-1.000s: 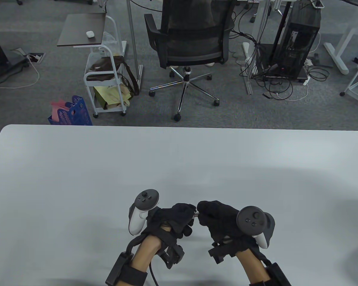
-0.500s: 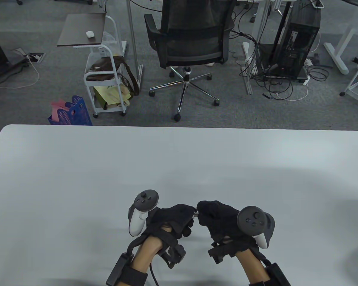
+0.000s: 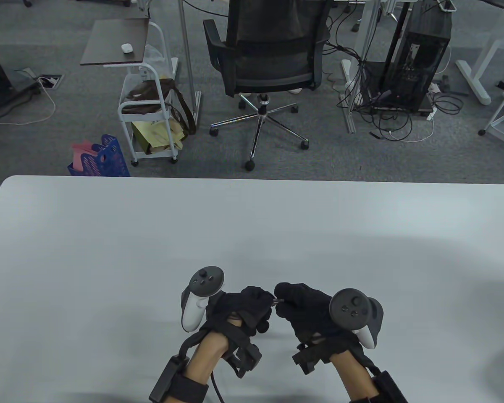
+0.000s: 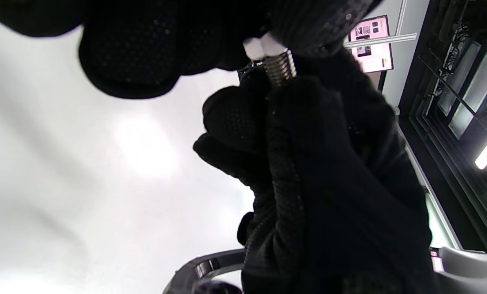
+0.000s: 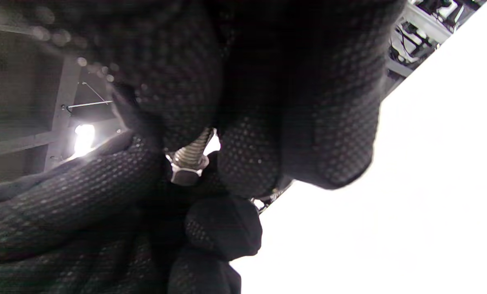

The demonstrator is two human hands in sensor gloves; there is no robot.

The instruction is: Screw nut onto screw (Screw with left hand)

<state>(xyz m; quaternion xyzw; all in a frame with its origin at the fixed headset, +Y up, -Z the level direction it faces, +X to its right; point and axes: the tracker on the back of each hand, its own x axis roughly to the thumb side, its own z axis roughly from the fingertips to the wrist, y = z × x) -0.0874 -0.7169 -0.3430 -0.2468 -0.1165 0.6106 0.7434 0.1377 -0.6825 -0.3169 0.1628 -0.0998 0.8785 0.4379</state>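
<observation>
Both black-gloved hands meet low over the white table (image 3: 109, 252), fingertips together. My right hand (image 3: 283, 298) pinches a threaded metal screw (image 3: 277, 299); its thread shows between the right fingers in the right wrist view (image 5: 191, 152) and in the left wrist view (image 4: 281, 67). My left hand (image 3: 269, 299) pinches a small hex nut (image 4: 259, 47) sitting on the screw's end; the nut also shows in the right wrist view (image 5: 184, 174). The screw's head is hidden inside the right hand. Both hands are held above the tabletop.
The table's far edge (image 3: 252, 179) runs across the middle of the table view. Beyond it on the floor stand a black office chair (image 3: 262, 54), a white trolley (image 3: 147, 105) and a blue basket (image 3: 103, 157).
My right hand has shifted slightly left toward the left hand. The left hand's fingers have moved a little on the nut. Both hands keep their hold.
</observation>
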